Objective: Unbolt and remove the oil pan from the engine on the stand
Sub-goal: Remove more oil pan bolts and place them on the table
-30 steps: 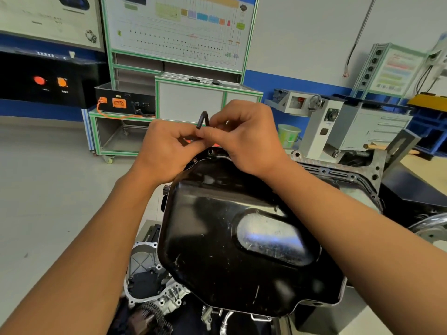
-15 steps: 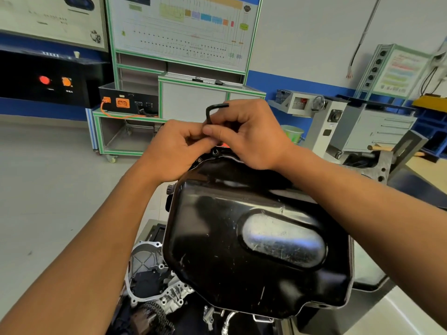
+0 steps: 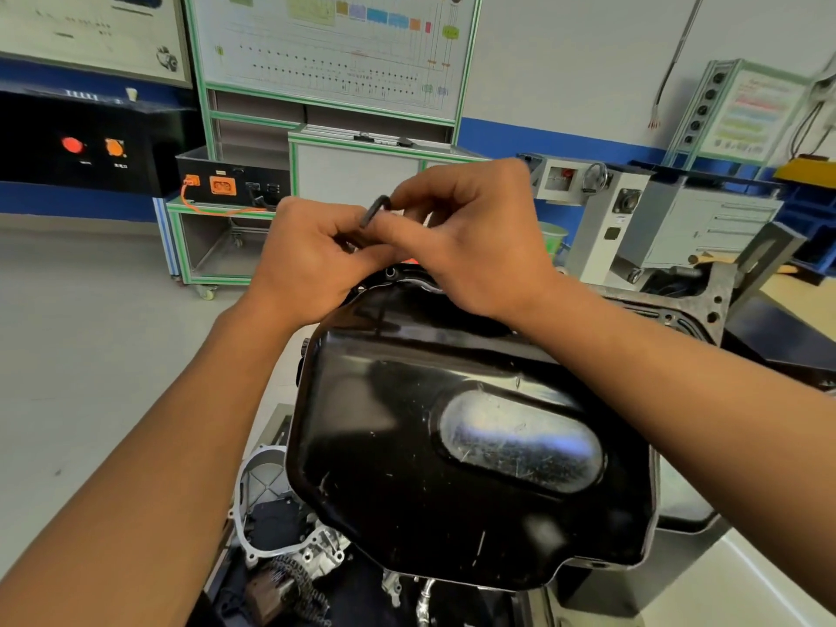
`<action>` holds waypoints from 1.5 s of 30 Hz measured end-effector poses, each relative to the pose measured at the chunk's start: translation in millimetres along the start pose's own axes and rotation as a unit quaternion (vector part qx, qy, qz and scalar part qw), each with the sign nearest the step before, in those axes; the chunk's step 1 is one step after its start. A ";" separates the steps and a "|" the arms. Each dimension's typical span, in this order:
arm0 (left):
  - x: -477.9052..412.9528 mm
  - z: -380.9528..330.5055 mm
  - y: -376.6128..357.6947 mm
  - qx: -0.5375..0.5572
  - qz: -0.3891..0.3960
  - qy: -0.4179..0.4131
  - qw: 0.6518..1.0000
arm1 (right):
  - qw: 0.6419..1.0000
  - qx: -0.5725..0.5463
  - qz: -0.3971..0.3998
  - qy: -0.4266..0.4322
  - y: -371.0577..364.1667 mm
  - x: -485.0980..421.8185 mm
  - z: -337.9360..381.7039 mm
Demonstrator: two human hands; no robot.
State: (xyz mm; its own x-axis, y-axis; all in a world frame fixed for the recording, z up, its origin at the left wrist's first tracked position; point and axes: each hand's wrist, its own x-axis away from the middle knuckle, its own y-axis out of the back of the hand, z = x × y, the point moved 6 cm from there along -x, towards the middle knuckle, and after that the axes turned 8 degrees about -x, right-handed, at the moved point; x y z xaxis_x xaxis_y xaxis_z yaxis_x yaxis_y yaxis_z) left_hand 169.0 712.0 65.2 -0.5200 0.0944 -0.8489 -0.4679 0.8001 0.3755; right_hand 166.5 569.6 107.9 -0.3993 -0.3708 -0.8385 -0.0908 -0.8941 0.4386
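The glossy black oil pan (image 3: 429, 468) sits upturned on the engine, its flange running round the edge. Above its far rim my two hands meet on a small black L-shaped hex key (image 3: 375, 210). My right hand (image 3: 470, 237) pinches the key's upper bend between thumb and fingers. My left hand (image 3: 307, 251) curls round the key's lower shaft. The key's tip and the bolt under it are hidden behind my fingers. A bolt hole (image 3: 390, 273) shows in the flange just below my hands.
A grey gasket flange of the engine block (image 3: 705, 310) shows at the right. A timing cover and chain (image 3: 280, 558) lie below the pan at left. Green-framed training benches (image 3: 235, 228) and a grey cabinet (image 3: 678, 224) stand behind on the floor.
The hex key's free arm has swung from pointing right to slanting down-left between my fingers, as both hands turn it over the pan's far rim. The view has shifted slightly.
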 end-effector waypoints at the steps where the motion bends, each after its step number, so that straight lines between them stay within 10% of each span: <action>1: -0.5 2.3 0.4 -0.002 -0.004 0.001 1.000 | 1.000 0.027 0.008 0.014 -1.8 0.7 2.7; 15: 2.0 10.0 -1.0 -0.008 -0.019 0.048 0.999 | 0.994 0.054 0.095 0.026 -15.9 -0.6 -2.3; 28: 5.2 7.1 -11.3 0.077 0.129 0.085 0.985 | 0.983 0.034 0.176 0.044 -16.7 -3.4 -9.6; 45: 0.9 1.8 0.6 -0.027 -0.016 0.031 0.999 | 0.998 0.010 0.060 0.028 -13.1 -4.9 1.3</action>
State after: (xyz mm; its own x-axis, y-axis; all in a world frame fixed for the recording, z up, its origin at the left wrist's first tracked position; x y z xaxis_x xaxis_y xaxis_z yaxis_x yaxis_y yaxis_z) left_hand 169.5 713.6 64.0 -0.5471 0.0301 -0.8365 -0.5222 0.7687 0.3693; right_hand 168.4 583.4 106.6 -0.3575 -0.4894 -0.7954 -0.0638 -0.8369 0.5436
